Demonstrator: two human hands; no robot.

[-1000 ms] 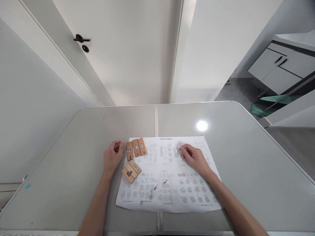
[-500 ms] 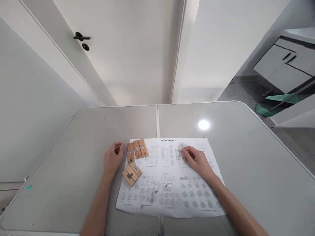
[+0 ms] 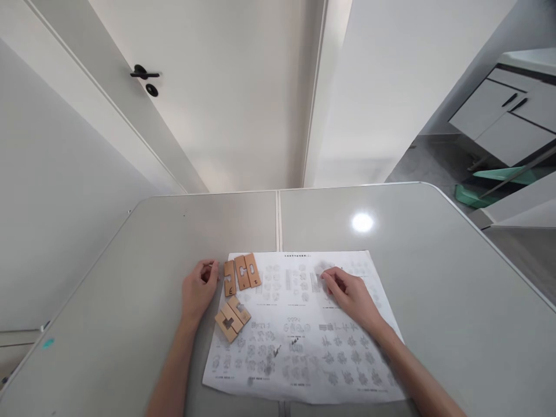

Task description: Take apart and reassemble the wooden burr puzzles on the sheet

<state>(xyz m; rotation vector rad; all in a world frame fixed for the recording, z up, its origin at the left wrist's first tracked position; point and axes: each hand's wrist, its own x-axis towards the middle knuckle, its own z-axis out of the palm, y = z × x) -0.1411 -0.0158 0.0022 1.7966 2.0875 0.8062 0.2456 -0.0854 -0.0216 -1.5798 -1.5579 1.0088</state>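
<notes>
My left hand (image 3: 199, 287) rests on the table at the left edge of a printed paper sheet (image 3: 273, 315), its fingers curled in with nothing seen in them. Just right of its fingertips lie three notched wooden puzzle pieces, marked 3 (image 3: 230, 286), 1 (image 3: 241, 280) and 2 (image 3: 252, 277). Below them sits a tilted group of lighter wooden pieces (image 3: 226, 325) placed side by side, with dark gaps in the notches. On the right part of the sheet, my right hand (image 3: 348, 292) lies with curled fingers, thumb and forefinger together, apparently holding nothing.
Small drawings of assembly steps cover the sheet, facing away from me. The grey folding table (image 3: 208, 223) has a seam (image 3: 278, 223) down its middle and a bright light reflection. Beyond its far edge stands a white door (image 3: 243, 104). A white cabinet (image 3: 499, 110) is at the far right.
The whole scene sits slightly lower in the picture, as the camera has tilted up a little. Both hands and the wooden pieces keep their places on the table.
</notes>
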